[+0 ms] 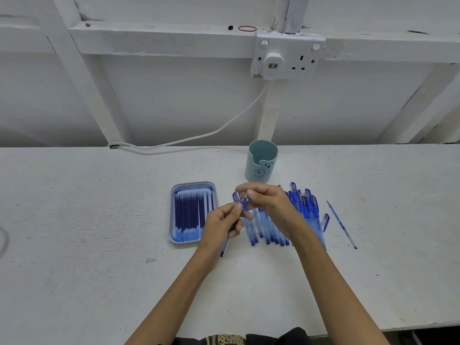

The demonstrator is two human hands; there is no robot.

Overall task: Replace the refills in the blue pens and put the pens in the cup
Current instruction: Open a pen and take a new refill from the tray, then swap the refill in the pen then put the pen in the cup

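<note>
Over the middle of the bench the left hand [221,221] curls round the barrel of a pen [224,250], and the right hand [267,199] pinches its tip end; the tip looks to be turning on its thread, so hold the barrel steady and twist straight; fresh refills [189,212] wait in the tray [171,220] just left, and the cup [261,163] stands behind, toward the far edge.
</note>
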